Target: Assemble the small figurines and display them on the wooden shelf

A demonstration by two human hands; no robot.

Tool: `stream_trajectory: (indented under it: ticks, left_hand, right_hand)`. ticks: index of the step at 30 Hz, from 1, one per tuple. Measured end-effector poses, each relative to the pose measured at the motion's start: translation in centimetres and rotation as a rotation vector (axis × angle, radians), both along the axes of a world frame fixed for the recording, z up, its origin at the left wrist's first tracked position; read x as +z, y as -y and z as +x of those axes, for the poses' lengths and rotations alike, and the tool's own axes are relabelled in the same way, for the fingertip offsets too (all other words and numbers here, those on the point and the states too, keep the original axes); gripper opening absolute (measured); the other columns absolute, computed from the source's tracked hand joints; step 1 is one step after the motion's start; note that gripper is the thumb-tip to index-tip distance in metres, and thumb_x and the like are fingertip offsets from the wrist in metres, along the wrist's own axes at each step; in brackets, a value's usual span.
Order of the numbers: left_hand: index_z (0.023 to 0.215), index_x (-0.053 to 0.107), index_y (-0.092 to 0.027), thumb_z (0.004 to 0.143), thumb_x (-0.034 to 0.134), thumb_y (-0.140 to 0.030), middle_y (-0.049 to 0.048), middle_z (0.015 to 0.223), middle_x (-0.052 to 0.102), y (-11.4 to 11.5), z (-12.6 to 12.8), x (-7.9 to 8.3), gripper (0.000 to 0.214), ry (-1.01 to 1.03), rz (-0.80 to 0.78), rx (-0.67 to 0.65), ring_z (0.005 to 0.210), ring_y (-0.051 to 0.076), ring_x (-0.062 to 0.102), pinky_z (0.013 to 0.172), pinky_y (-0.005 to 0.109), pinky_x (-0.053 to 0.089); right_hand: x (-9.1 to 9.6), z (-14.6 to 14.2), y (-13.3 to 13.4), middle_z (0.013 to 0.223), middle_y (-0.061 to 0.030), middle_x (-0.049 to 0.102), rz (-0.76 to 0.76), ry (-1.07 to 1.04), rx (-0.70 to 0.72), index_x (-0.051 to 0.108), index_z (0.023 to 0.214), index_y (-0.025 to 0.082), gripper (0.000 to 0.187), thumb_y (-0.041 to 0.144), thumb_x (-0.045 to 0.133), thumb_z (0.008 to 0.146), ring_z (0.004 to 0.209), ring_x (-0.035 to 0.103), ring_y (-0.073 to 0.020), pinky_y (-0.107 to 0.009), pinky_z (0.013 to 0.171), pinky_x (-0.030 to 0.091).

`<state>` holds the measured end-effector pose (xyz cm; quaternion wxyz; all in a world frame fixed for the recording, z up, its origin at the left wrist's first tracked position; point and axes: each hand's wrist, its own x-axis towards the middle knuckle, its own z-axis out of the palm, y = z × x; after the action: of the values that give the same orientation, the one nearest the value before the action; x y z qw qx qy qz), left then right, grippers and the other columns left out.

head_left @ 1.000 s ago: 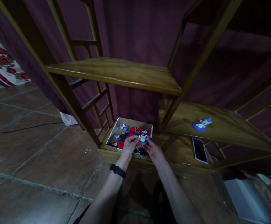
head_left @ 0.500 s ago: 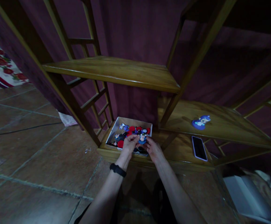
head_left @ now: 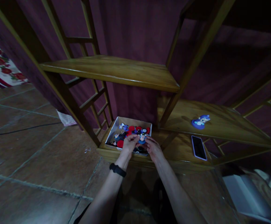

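Between my two hands is a small figurine point(head_left: 142, 138) with a blue base and pale upper parts. My left hand point(head_left: 130, 144) pinches its left side, and my right hand point(head_left: 153, 147) grips its right side. Both are held over the front right part of a shallow white cardboard box point(head_left: 112, 132). Inside the box lie several more figurines with red, purple and black parts, such as a red one point(head_left: 120, 143) at the front left. My hands and the held figurine cover some of them.
The box rests on the lowest board of a wooden shelf unit point(head_left: 109, 72). A purple-haired figurine point(head_left: 200, 121) stands on a board to the right, with a phone point(head_left: 199, 148) lying below it. At lower right is a pale open box point(head_left: 245, 189); a cable point(head_left: 23, 129) crosses the tiled floor.
Both hands keep the blue-based figurine over the box in nearly the same place. The whole view has shifted very slightly.
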<state>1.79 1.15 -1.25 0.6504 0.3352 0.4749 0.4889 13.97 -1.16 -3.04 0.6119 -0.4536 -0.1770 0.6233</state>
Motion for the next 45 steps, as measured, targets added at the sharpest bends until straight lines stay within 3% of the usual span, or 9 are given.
stream_trajectory:
  ticks: [25, 45]
  left_hand:
    - [0.075, 0.063, -0.012, 0.059, 0.076, -0.024, 0.0037, 0.068, 0.065, -0.2, -0.1, -0.2, 0.024, 0.002, -0.021, 0.000, 0.057, 0.010, 0.059, 0.056, 0.022, 0.050]
    - [0.073, 0.062, -0.014, 0.044, 0.082, -0.028, -0.0009, 0.063, 0.062, 0.2, 0.2, 0.6, 0.037, -0.024, 0.001, -0.030, 0.056, 0.009, 0.057, 0.057, 0.022, 0.047]
  right_hand:
    - [0.1, 0.0, 0.0, 0.081, -0.0009, 0.070, -0.007, 0.032, -0.004, 0.066, 0.083, 0.020, 0.027, 0.024, 0.075, 0.058, 0.068, 0.063, -0.0128, -0.026, 0.064, 0.053]
    - [-0.2, 0.1, 0.0, 0.083, -0.0007, 0.069, 0.016, 0.058, 0.004, 0.064, 0.081, 0.020, 0.029, 0.026, 0.076, 0.056, 0.071, 0.063, -0.0140, -0.027, 0.063, 0.052]
